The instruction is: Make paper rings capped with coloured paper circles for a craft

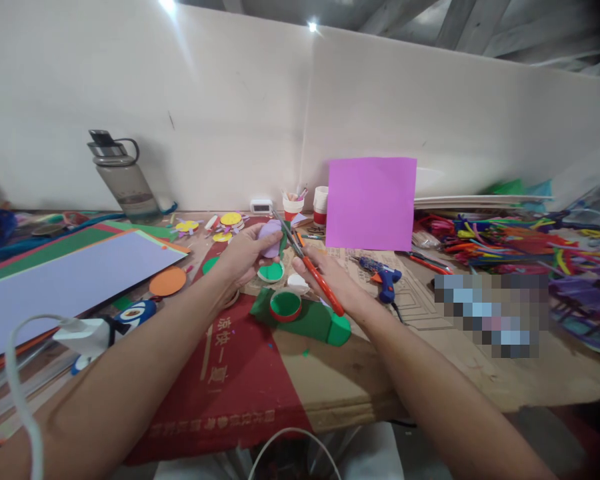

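Observation:
My left hand (245, 253) is closed on a small light-purple piece of paper or foam (269, 240), pinched between thumb and fingers. In my right hand (337, 277) is a pair of scissors with red-orange handles (325, 288); the metal blades point up and away, beside the purple piece. Whether the blades touch it, I cannot make out. Just below the hands lie a green disc with a pale rim (271, 272) and a cut cup section with a green inside (285, 305). That section rests on a dark green sheet (316, 325).
Purple card (371, 204) leans against the wall. A blue glue gun (386, 279) lies right, near many pipe cleaners (480, 233). Coloured sheets (80, 280), an orange disc (168, 281) and a grey bottle (123, 180) are left. A white cable (17, 373) loops at front left.

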`<action>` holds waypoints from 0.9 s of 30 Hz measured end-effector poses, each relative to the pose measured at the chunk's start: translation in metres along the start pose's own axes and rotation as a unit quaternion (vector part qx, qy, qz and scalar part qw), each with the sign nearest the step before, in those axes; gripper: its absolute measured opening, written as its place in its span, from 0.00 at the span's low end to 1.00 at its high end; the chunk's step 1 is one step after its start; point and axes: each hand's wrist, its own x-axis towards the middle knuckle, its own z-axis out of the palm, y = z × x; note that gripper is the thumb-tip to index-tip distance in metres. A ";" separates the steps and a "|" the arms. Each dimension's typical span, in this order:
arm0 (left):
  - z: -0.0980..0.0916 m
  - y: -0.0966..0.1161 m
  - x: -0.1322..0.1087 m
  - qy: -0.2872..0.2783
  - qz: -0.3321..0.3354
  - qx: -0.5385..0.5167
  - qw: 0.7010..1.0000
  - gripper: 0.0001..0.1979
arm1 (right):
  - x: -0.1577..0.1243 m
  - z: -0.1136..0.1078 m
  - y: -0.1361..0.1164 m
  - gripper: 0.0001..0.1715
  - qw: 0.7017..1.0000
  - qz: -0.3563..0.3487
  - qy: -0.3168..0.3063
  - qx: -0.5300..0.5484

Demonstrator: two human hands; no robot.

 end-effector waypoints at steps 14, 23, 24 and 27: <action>-0.008 0.009 0.001 -0.005 -0.022 0.033 0.999 0.22 | 0.000 -0.001 -0.007 0.22 0.999 0.029 -0.006 0.032; -0.001 0.006 -0.001 0.018 -0.006 -0.001 1.000 0.19 | 0.001 -0.002 -0.007 0.20 0.999 0.029 -0.007 0.020; 0.001 0.005 -0.001 0.020 -0.005 0.006 1.000 0.19 | 0.001 -0.003 -0.008 0.19 0.999 0.030 -0.009 0.018; 0.002 0.002 -0.002 0.019 -0.012 0.028 0.999 0.21 | 0.000 -0.005 -0.008 0.16 1.000 0.022 -0.010 0.012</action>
